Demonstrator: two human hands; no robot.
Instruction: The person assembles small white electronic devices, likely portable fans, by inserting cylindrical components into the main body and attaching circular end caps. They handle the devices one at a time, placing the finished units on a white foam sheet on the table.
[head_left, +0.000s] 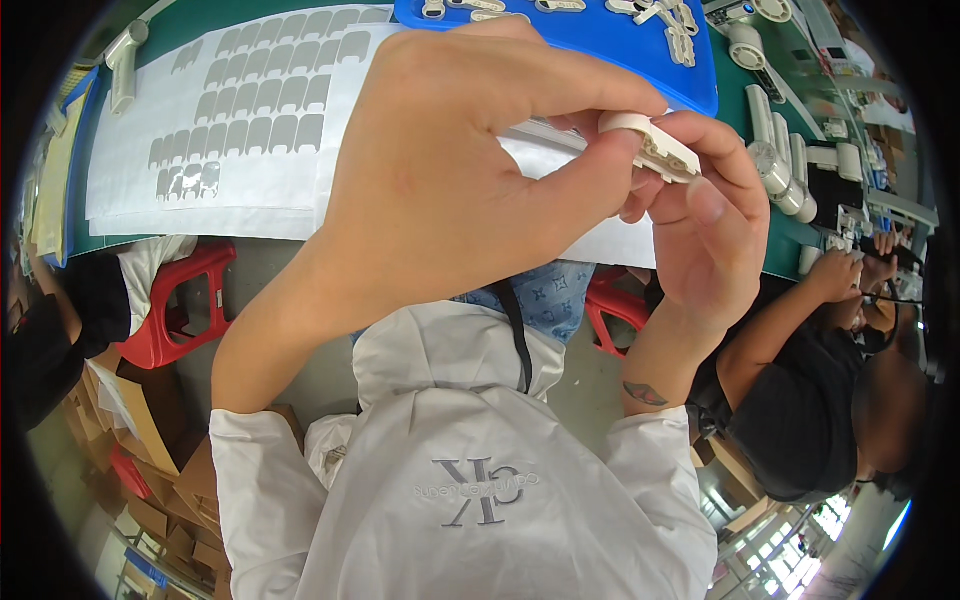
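Observation:
Up close, a small white plastic part [668,152] is held between both hands, its hollow side with moulded ribs showing. My left hand [430,170] pinches its rounded end between thumb and finger. Fingers of my right hand [715,225] curl behind and around the other end, the thumb beside it. Behind the hands lies a blue tray [708,75] holding several similar white parts [680,45]. A white sheet [130,190] with rows of grey, tab-shaped stickers [265,95] lies to the left, partly covered by my left hand.
A white cylindrical device [122,65] lies on the green table [112,240] at far left. More white devices [785,165] are grouped at right. Co-workers sit on both sides, one in a black shirt [800,420]. A red stool [185,300] and cardboard boxes [150,415] stand at lower left.

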